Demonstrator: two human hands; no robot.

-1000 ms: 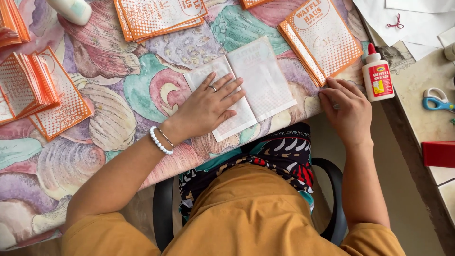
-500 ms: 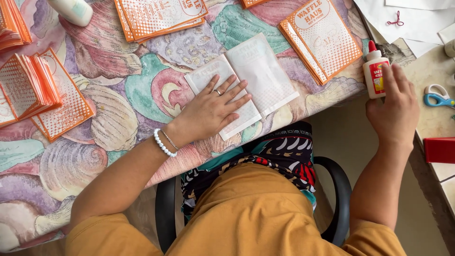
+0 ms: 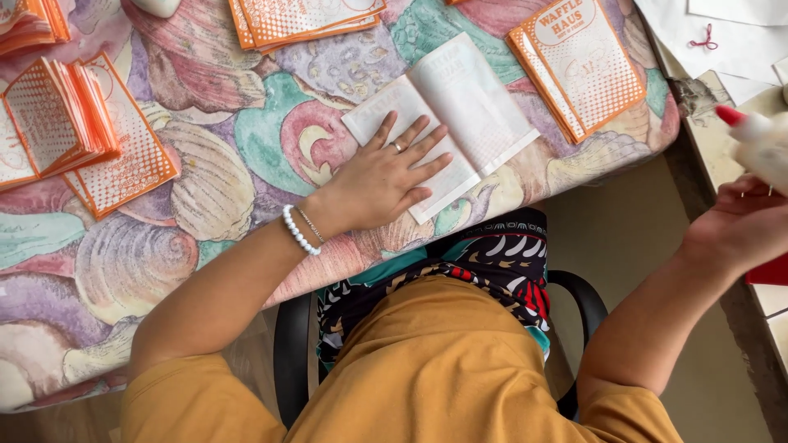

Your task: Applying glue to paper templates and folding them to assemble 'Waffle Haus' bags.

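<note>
Booklet [image 3: 447, 123] open | shell-print tablecloth [image 3: 205, 197] | side counter [image 3: 739, 107] right

Bright, even daylight; blurred right edge

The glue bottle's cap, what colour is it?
Red, on the white glue bottle that the right hand holds; the head view shows it at its right edge.

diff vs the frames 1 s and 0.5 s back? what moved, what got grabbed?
The right hand left the table edge, went out to the right, closed on the white glue bottle with the red cap and lifted it off the side counter; the bottle now looks tilted and blurred. The left hand stays flat on the open white sheet. The orange stacks have not moved.
</note>
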